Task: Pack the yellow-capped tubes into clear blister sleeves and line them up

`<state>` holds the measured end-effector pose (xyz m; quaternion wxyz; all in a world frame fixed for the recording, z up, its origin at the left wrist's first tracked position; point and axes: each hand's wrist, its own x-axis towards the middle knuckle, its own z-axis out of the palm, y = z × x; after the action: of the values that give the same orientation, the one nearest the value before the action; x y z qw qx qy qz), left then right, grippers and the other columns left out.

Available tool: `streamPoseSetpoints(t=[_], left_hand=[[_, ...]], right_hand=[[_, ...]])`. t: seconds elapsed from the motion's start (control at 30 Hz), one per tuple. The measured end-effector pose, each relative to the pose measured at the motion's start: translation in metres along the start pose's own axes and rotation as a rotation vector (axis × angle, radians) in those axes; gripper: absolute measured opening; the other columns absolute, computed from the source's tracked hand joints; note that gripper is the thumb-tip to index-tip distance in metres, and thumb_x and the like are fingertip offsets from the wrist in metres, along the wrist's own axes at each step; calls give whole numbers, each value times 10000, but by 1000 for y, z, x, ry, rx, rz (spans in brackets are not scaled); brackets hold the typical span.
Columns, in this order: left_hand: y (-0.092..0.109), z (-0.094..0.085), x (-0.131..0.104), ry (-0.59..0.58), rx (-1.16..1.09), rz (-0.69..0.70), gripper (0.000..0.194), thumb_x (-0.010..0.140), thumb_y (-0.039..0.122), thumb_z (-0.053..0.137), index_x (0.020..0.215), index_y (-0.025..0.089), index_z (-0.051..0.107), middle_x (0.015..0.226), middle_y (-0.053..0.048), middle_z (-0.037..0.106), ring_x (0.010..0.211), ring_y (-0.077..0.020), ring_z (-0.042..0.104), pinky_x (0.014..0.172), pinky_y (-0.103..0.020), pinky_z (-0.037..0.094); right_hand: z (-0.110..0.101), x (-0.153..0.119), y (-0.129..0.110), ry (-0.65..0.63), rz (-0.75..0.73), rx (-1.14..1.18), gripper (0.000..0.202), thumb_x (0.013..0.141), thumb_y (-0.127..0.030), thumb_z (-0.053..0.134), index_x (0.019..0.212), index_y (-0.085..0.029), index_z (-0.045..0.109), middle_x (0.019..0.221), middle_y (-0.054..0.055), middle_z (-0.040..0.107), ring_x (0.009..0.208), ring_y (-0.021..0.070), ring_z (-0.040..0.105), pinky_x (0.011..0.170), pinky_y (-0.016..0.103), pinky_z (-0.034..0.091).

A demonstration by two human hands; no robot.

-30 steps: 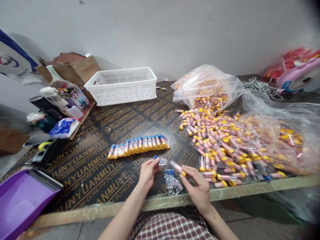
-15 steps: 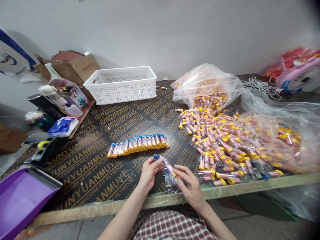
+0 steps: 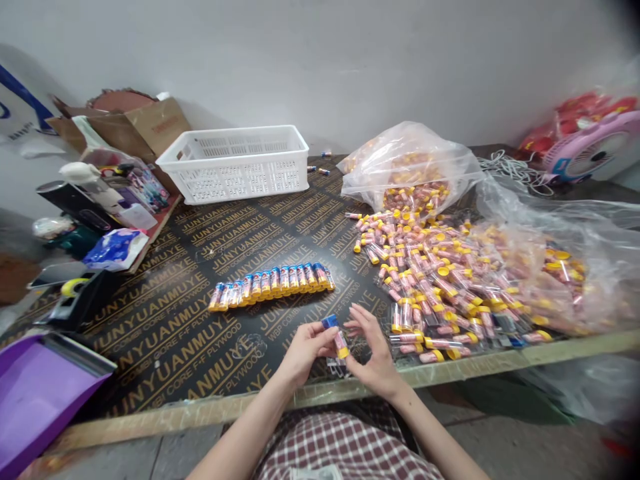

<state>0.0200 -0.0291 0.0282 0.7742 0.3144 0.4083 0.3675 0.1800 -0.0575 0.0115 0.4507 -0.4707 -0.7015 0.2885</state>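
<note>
Between thumb and fingers, my left hand [image 3: 309,350] grips a small clear tube [image 3: 339,341] with pink contents, a blue cap on top and a yellow end below. Just right of it, my right hand [image 3: 373,350] has its fingers apart, thumb close to the tube's yellow end. Partly hidden under the hands lies a small printed piece [image 3: 336,365] at the table's front. Beyond them stretches a row of blue-and-yellow labelled tubes [image 3: 270,283], side by side. To the right spreads a heap of pink tubes with yellow ends [image 3: 440,280].
A white plastic basket [image 3: 240,175] stands at the back. Behind the heap is a clear bag of tubes [image 3: 410,167]. At left are a purple dustpan [image 3: 45,400], a tape dispenser [image 3: 75,300] and bottles [image 3: 80,203]. A pink fan [image 3: 595,150] sits far right.
The blue cap and the tube, apart at an angle before, are now together upright in my left hand. My right hand has released the tube and spread its fingers. The view has shifted slightly.
</note>
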Motion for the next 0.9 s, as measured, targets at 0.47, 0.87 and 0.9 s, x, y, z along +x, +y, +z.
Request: streamPoseSetpoints(t=[0.47, 0.87, 0.9], left_hand=[[-12, 6, -3, -42, 50, -73, 387, 605, 399, 762, 801, 81, 660, 672, -57, 646, 527, -109, 566, 519, -221, 458], [-10, 8, -5, -26, 59, -65, 377, 615, 395, 756, 808, 85, 662, 677, -62, 644, 527, -108, 560, 507, -216, 462], [-9, 8, -5, -23, 57, -66, 380, 611, 397, 757, 804, 83, 662, 672, -61, 642, 524, -107, 559, 505, -215, 460]], right_hand=[[-1, -7, 1, -134, -3, 175, 814, 582, -56, 494, 1354, -219, 298, 1328, 97, 435, 1189, 249, 478, 1001, 391, 425], [1, -6, -2, -103, -9, 231, 835, 586, -48, 484, 1369, -223, 256, 1332, 106, 438, 1170, 247, 498, 973, 399, 451], [2, -6, -2, -102, -9, 236, 837, 584, -47, 482, 1370, -222, 254, 1331, 107, 440, 1167, 246, 501, 976, 399, 449]])
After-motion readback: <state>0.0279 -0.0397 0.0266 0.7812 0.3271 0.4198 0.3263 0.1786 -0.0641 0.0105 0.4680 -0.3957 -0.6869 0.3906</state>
